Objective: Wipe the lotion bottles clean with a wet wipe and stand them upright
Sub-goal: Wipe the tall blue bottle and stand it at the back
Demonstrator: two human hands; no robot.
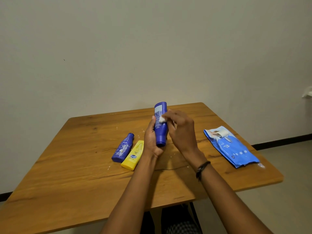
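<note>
The left hand (152, 141) grips a tall dark-blue plastic lotion bottle (160, 131) held tilted above the wooden desk (81, 169), while the right hand (181, 130) pinches a wadded white wet wipe (162, 119) against its label. Left of the hands, a small blue bottle (122, 148) and a yellow tube (133, 156) lie side by side; a blue wipe pack (231, 147) lies to the right.

- The table (70, 174): wood with clear grain, matt, with small white specks.
- The big blue bottle (160, 132) in the middle: smooth plastic with a soft shine.
- The small blue bottle (123, 148) and the yellow bottle (134, 155) at the left: smooth, slightly glossy plastic.
- The wet wipe (162, 119): soft white cloth, crumpled.
- The wipe pack (231, 147) at the right: thin shiny plastic film, wrinkled.
</note>
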